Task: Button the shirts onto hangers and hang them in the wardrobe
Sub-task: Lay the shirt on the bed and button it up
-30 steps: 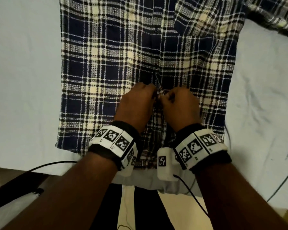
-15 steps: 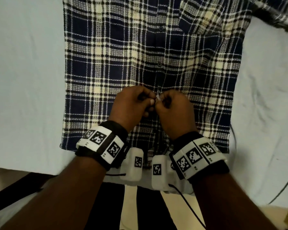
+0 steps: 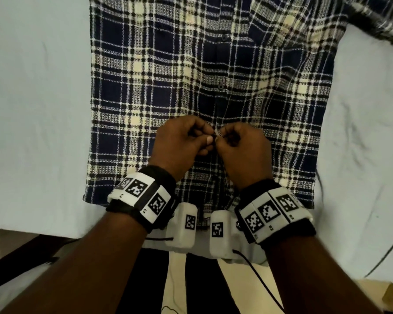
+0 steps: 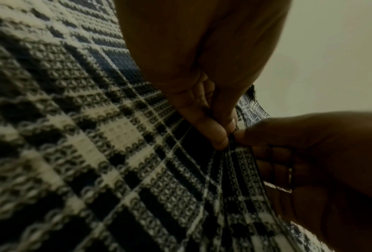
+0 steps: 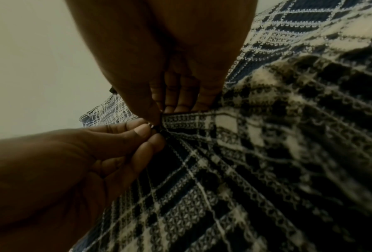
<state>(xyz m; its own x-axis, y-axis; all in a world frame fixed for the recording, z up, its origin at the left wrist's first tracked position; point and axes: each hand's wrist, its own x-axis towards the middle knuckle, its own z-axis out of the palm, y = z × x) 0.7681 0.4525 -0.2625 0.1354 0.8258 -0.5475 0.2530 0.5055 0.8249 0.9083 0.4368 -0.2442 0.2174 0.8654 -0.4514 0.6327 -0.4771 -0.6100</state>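
On the pale sheet (image 3: 32,109), left hand (image 3: 182,141) and right hand (image 3: 241,148) both pinch the plaid shirt (image 3: 145,75) placket; keep both edges taut and aligned while you feed the button through.

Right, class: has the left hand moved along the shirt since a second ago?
Yes, slightly: the left hand slid down the shirt toward its hem, away from the fastened button.

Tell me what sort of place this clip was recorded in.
Probably a bedroom: a plaid shirt lies flat on a pale, creased sheet, likely a bed, with its edge and floor below. The left hand and right hand pinch the shirt's front.
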